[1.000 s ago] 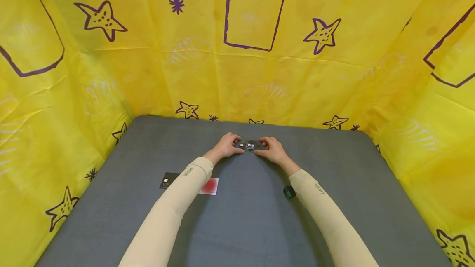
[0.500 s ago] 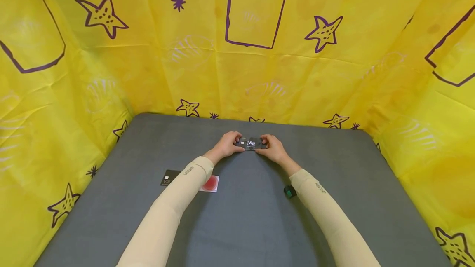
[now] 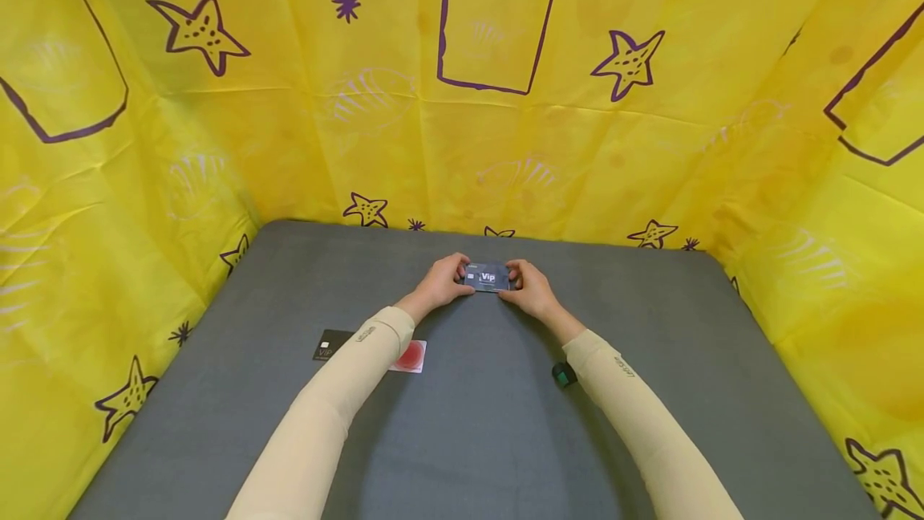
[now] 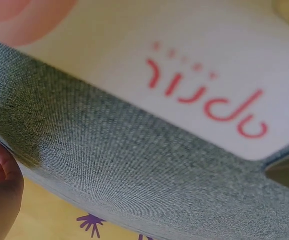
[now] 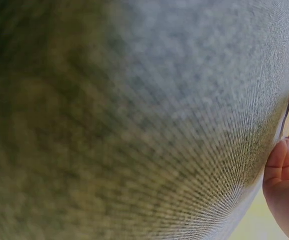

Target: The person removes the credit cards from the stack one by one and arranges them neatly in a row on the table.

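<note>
Near the far side of the table, a dark bank card (image 3: 487, 278) marked "Vip" is held between both hands in the head view. My left hand (image 3: 437, 282) pinches its left end, fingers at the top edge and thumb at the bottom. At the other end my right hand (image 3: 532, 289) pinches it the same way. In the left wrist view the left hand (image 4: 2, 185) shows only at the lower left edge. The right hand (image 5: 286, 175) appears at the right edge of its wrist view, where the card is hard to make out.
On the grey table (image 3: 462, 424) lie a black VIP card (image 3: 332, 345) and a white card with a red circle (image 3: 410, 356), both partly under the left sleeve. A small dark object with a green face (image 3: 564, 375) sits by the right sleeve. Yellow cloth (image 3: 390, 143) surrounds the table.
The held card has tilted, so its printed face now looks lighter and bluish instead of dark. Both hands keep their hold and have barely moved; the loose cards stay put.
</note>
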### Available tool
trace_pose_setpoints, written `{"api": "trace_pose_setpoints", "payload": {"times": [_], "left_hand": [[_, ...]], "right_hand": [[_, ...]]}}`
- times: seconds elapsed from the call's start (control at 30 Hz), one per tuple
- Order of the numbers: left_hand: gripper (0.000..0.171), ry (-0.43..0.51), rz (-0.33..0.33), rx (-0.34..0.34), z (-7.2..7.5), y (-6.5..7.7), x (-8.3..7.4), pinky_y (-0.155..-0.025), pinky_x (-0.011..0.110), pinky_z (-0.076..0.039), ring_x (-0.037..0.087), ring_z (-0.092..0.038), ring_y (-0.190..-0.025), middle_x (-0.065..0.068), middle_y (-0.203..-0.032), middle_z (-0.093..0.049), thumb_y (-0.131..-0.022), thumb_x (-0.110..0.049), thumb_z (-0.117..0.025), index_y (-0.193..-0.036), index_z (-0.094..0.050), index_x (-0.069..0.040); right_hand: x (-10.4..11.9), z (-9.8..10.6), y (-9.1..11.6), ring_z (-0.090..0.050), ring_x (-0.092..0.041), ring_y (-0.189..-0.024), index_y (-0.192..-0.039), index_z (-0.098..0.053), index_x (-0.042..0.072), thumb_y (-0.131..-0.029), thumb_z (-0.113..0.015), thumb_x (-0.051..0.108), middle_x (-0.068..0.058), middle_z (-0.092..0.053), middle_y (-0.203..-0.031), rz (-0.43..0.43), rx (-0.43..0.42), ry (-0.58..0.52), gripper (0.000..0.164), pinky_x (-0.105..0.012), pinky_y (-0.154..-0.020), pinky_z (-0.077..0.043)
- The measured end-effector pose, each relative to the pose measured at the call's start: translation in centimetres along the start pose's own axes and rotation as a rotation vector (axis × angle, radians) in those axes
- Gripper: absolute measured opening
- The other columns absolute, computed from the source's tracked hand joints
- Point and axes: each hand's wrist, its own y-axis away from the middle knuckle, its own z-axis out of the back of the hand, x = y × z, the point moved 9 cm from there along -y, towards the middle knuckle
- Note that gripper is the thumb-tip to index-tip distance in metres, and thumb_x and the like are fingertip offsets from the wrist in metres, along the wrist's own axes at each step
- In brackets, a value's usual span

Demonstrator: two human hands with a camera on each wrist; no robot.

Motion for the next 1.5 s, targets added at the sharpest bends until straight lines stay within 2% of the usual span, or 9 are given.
{"api": "trace_pose_setpoints", "payload": {"times": [0.37,0.77,1.23,1.5], "left_hand": [[0.053,0.019,-0.027,-0.035,0.4,0.5,-0.4,-0.082,0.034,-0.045,0.022,-0.052,-0.086,0.008,-0.095,-0.056,-0.080,-0.011,-0.081,-0.125,-0.055,-0.001],[0.055,0.022,-0.039,-0.040,0.7,1.5,-0.7,-0.082,0.032,-0.045,0.021,-0.052,-0.086,0.007,-0.095,-0.056,-0.078,-0.009,-0.083,-0.125,-0.055,-0.002],[0.055,0.020,-0.070,-0.005,0.9,3.0,-1.1,-0.081,0.032,-0.046,0.022,-0.053,-0.086,0.007,-0.094,-0.057,-0.078,-0.012,-0.083,-0.124,-0.055,-0.002],[0.056,0.009,-0.079,0.013,0.9,4.2,-1.0,-0.080,0.032,-0.045,0.019,-0.052,-0.084,0.005,-0.092,-0.056,-0.076,-0.014,-0.084,-0.123,-0.056,-0.002]], "right_hand": [[0.8,0.2,0.4,-0.050,-0.025,-0.083,-0.126,-0.054,-0.002,-0.078,-0.080,0.005,-0.013,-0.056,-0.099,0.044,-0.023,0.002,0.055,-0.033,-0.075,-0.040],[1.1,0.2,1.4,-0.050,-0.024,-0.082,-0.125,-0.055,-0.001,-0.079,-0.081,0.009,-0.013,-0.056,-0.097,0.067,-0.013,0.024,0.054,-0.034,-0.075,-0.041],[1.7,0.1,2.8,-0.051,-0.026,-0.083,-0.126,-0.055,-0.003,-0.078,-0.082,0.011,-0.014,-0.057,-0.096,0.098,0.002,0.025,0.057,-0.034,-0.074,-0.041],[2.3,-0.2,3.9,-0.051,-0.023,-0.081,-0.125,-0.056,-0.002,-0.077,-0.083,0.014,-0.010,-0.059,-0.095,0.131,0.017,0.025,0.058,-0.033,-0.073,-0.041]]}}
